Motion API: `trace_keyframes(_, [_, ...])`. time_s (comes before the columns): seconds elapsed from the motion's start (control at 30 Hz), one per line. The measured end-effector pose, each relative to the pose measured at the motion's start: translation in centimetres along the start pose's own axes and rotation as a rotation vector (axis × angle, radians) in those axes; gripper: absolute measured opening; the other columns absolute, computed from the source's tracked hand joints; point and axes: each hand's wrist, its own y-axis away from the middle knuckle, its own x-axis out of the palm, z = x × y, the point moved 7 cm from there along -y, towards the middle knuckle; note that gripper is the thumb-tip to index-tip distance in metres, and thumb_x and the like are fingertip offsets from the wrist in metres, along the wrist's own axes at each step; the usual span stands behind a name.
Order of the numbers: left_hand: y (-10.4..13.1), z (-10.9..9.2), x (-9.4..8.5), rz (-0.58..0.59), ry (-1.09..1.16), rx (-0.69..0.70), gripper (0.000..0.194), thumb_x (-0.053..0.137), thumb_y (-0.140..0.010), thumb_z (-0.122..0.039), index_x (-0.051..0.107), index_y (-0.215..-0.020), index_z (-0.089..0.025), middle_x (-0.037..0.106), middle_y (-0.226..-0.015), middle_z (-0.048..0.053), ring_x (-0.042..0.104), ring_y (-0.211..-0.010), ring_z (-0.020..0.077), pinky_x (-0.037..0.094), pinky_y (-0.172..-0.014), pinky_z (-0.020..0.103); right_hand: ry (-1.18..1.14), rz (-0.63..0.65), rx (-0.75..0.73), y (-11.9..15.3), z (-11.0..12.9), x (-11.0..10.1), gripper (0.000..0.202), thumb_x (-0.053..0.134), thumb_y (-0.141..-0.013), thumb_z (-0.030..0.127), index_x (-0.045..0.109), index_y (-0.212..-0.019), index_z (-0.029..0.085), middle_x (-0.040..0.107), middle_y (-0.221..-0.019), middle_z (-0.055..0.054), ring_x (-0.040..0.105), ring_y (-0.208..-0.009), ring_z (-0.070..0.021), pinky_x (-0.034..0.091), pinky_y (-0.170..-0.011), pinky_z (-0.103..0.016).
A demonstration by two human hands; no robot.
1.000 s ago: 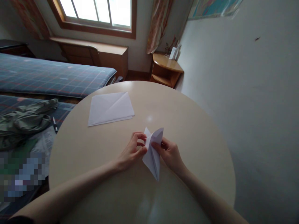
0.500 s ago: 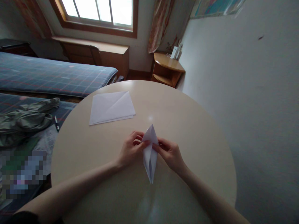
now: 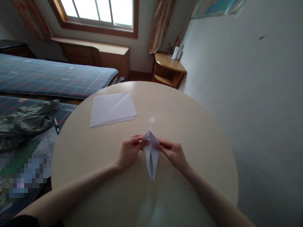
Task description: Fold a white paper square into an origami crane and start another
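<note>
A folded white paper (image 3: 151,154) with a pointed top and two narrow points toward me is held over the middle of the round table (image 3: 189,126). My left hand (image 3: 131,148) pinches its left edge, thumb on the front face. On the right edge my right hand (image 3: 171,153) is closed, with the thumb on the paper and the other fingers partly behind it. A slit runs down the lower half of the folded paper. Farther back on the left lie flat white sheets (image 3: 112,110), with a diagonal crease on the top one.
Left of the table, a plaid mattress (image 3: 54,77) and a second one carry a grey-green cloth (image 3: 28,121), a pen (image 3: 56,125) and papers. A corner shelf (image 3: 169,63) stands beyond the table. A wall (image 3: 267,94) rises on the right.
The top of the folded paper has tipped and looks shorter, and its lower points sit slightly higher. My left hand has shifted a little left, its fingers more closed together.
</note>
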Motion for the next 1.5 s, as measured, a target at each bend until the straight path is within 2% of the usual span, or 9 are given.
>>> trace_keyframes(0.2, [0.2, -0.7, -0.1, 0.039, -0.123, 0.071, 0.021, 0.056, -0.084, -0.031, 0.068, -0.090, -0.015, 0.064, -0.093, 0.007, 0.060, -0.069, 0.0130, 0.052, -0.056, 0.022, 0.090, -0.038, -0.063, -0.1, 0.6, -0.8, 0.020, 0.066, -0.075, 0.031, 0.072, -0.093, 0.026, 0.070, -0.100, -0.002, 0.066, -0.090, -0.0250, 0.055, -0.080, -0.040])
trace_keyframes(0.4, [1.6, -5.6, -0.3, 0.003, -0.426, 0.500, 0.053, 0.069, -0.073, -0.039, 0.047, -0.117, -0.020, 0.050, -0.121, 0.014, 0.052, -0.109, 0.0237, 0.055, -0.072, 0.032, 0.464, -0.114, -0.364, 0.9, 3.4, -0.7, 0.018, 0.060, -0.080, 0.022, 0.071, -0.094, 0.025, 0.071, -0.096, -0.004, 0.067, -0.084, -0.0210, 0.056, -0.079, -0.035])
trace_keyframes(0.47, [2.0, -6.6, -0.2, -0.006, -0.449, 0.584, 0.060, 0.070, -0.073, -0.036, 0.040, -0.123, -0.021, 0.051, -0.122, 0.014, 0.051, -0.111, 0.0234, 0.056, -0.073, 0.032, 0.559, -0.098, -0.456, 1.5, 4.2, -0.1, 0.022, 0.056, -0.083, 0.019, 0.069, -0.099, 0.025, 0.070, -0.099, -0.005, 0.067, -0.087, -0.0196, 0.055, -0.080, -0.033])
trace_keyframes(0.57, [2.5, -7.4, 0.2, -0.016, -0.521, 0.701, 0.045, 0.069, -0.076, -0.024, 0.048, -0.115, -0.020, 0.062, -0.104, 0.009, 0.060, -0.095, 0.0180, 0.056, -0.072, 0.028, 0.620, -0.073, -0.549, 2.0, 5.0, 0.8, 0.023, 0.052, -0.085, 0.016, 0.067, -0.101, 0.022, 0.069, -0.100, -0.007, 0.065, -0.090, -0.0182, 0.054, -0.081, -0.031])
trace_keyframes(0.7, [3.0, -7.7, 0.0, -0.085, -0.570, 0.749, 0.019, 0.067, -0.076, -0.013, 0.060, -0.093, -0.018, 0.065, -0.087, 0.004, 0.064, -0.076, 0.0125, 0.054, -0.070, 0.023, 0.598, -0.116, -0.392, 1.8, 4.8, 0.7, 0.015, 0.054, -0.083, 0.018, 0.061, -0.096, 0.018, 0.067, -0.093, -0.008, 0.064, -0.075, -0.0155, 0.054, -0.068, -0.027])
trace_keyframes(0.87, [3.1, -7.7, -0.3, -0.129, -0.521, 0.697, 0.016, 0.066, -0.076, -0.013, 0.060, -0.090, -0.016, 0.066, -0.087, 0.005, 0.065, -0.077, 0.0136, 0.055, -0.068, 0.025, 0.671, -0.020, -0.141, 1.3, 3.6, 0.6, 0.018, 0.055, -0.083, 0.028, 0.054, -0.068, 0.018, 0.055, -0.059, 0.001, 0.048, -0.050, -0.0108, 0.037, -0.045, -0.022])
trace_keyframes(1.07, [3.1, -7.6, -0.3, -0.074, -0.464, 0.611, 0.029, 0.066, -0.073, -0.011, 0.052, -0.098, -0.015, 0.065, -0.090, 0.006, 0.066, -0.086, 0.0177, 0.056, -0.073, 0.029, 0.728, 0.039, -0.266, 1.4, 4.3, 0.9, 0.026, 0.051, -0.085, 0.024, 0.047, -0.059, 0.018, 0.048, -0.057, 0.002, 0.041, -0.052, -0.0095, 0.031, -0.050, -0.022])
trace_keyframes(1.3, [5.1, -10.4, -0.5, -0.189, -0.837, 0.982, 0.045, 0.077, -0.066, -0.018, 0.055, -0.105, -0.018, 0.067, -0.097, 0.008, 0.060, -0.102, 0.0252, 0.054, -0.082, 0.039, 0.770, -0.016, -0.334, 2.3, 5.6, 0.8, 0.026, 0.049, -0.085, 0.022, 0.046, -0.059, 0.018, 0.049, -0.057, 0.002, 0.042, -0.052, -0.0096, 0.032, -0.051, -0.022])
trace_keyframes(1.5, [5.1, -9.9, 0.5, -0.081, -1.120, 0.977, 0.030, 0.070, -0.076, -0.021, 0.062, -0.105, -0.019, 0.071, -0.096, 0.002, 0.066, -0.090, 0.0188, 0.054, -0.074, 0.028, 0.955, -0.036, -0.467, 3.1, 7.4, 1.6, 0.021, 0.047, -0.084, 0.018, 0.051, -0.063, 0.018, 0.054, -0.060, -0.001, 0.048, -0.059, -0.0130, 0.035, -0.055, -0.024])
